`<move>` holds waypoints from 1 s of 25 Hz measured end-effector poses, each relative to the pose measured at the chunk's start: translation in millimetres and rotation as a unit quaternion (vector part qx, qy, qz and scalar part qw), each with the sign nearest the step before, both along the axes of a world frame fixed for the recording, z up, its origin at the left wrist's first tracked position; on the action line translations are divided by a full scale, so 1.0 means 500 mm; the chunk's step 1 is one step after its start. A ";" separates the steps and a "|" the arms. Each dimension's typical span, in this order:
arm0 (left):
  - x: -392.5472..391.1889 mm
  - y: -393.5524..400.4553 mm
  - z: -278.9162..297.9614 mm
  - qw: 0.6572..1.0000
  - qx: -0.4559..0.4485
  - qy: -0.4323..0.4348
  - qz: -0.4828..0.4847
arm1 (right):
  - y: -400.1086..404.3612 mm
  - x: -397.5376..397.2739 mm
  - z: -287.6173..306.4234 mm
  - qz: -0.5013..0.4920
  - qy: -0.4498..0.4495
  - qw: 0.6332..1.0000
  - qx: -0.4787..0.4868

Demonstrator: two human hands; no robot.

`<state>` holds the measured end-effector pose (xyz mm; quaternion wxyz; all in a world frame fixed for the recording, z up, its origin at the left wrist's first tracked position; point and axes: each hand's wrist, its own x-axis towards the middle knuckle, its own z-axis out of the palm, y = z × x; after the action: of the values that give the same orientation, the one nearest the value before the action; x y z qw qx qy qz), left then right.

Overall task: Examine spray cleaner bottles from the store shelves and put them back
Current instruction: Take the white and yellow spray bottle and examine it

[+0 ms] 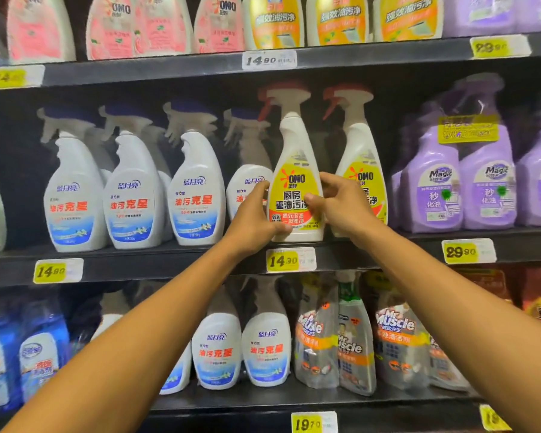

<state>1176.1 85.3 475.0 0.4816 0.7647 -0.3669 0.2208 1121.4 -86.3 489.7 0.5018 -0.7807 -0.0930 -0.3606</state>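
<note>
Right now, head view: both hands on the yellow-label spray bottle (294, 182), standing at the middle shelf (169, 270) front edge. Left hand (256, 214) wraps its lower side, right hand (341, 201) pinches the label area. Rigid plastic, likely liquid-heavy and slick; the waist looks the safest hold. Neighbour bottle (361, 170) crowds just right, upper shelf (138, 73) close above the trigger.
</note>
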 end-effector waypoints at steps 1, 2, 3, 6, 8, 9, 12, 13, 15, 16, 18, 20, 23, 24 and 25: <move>0.001 0.001 -0.004 1.000 -0.001 -0.004 0.001 | -0.003 0.000 0.000 -0.018 -0.005 1.000 -0.022; 0.002 0.002 -0.006 1.000 0.002 -0.008 0.004 | -0.005 -0.001 0.000 -0.035 -0.011 0.999 -0.040; 0.002 0.002 -0.009 1.000 0.006 -0.011 0.007 | -0.006 -0.002 0.001 -0.051 -0.018 0.997 -0.057; 0.006 0.002 -0.018 1.000 0.012 -0.011 0.011 | -0.002 -0.003 -0.011 -0.152 -0.055 0.976 -0.144; 0.008 0.001 -0.021 1.000 0.014 -0.010 0.016 | -0.001 -0.001 -0.022 -0.255 -0.072 0.939 -0.220; 0.009 0.000 -0.021 1.000 0.015 -0.012 0.018 | -0.003 0.002 -0.023 -0.275 -0.073 0.929 -0.237; 0.012 -0.006 -0.021 1.000 0.018 -0.011 0.021 | -0.011 0.008 -0.026 -0.227 -0.068 0.945 -0.225; 0.012 -0.008 -0.023 0.999 0.019 -0.012 0.024 | -0.013 0.009 -0.032 -0.218 -0.073 0.948 -0.222; 0.012 -0.009 -0.027 0.999 0.028 -0.021 0.031 | -0.012 0.009 -0.047 -0.213 -0.094 0.952 -0.200; 0.009 -0.008 -0.029 0.999 0.032 -0.027 0.033 | -0.010 0.007 -0.056 -0.205 -0.100 0.957 -0.177; 0.002 -0.007 -0.032 0.998 0.033 -0.034 0.045 | -0.011 -0.001 -0.071 -0.167 -0.099 0.973 -0.127; -0.008 -0.003 -0.036 0.996 0.021 -0.036 0.084 | -0.017 -0.013 -0.086 -0.115 -0.080 0.987 -0.084; -0.034 0.017 -0.056 0.992 -0.035 -0.020 0.123 | -0.026 -0.041 -0.109 -0.058 -0.079 0.994 -0.038; -0.049 0.027 -0.069 0.991 -0.056 -0.014 0.119 | -0.028 -0.052 -0.118 -0.043 -0.085 0.995 -0.023; -0.066 0.039 -0.084 0.991 -0.072 -0.016 0.113 | -0.031 -0.064 -0.128 -0.030 -0.093 0.995 -0.010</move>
<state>1143.0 104.5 433.2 0.5013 0.7609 -0.2690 0.3122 1089.6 -101.8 425.5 0.4720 -0.7511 -0.1200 -0.4457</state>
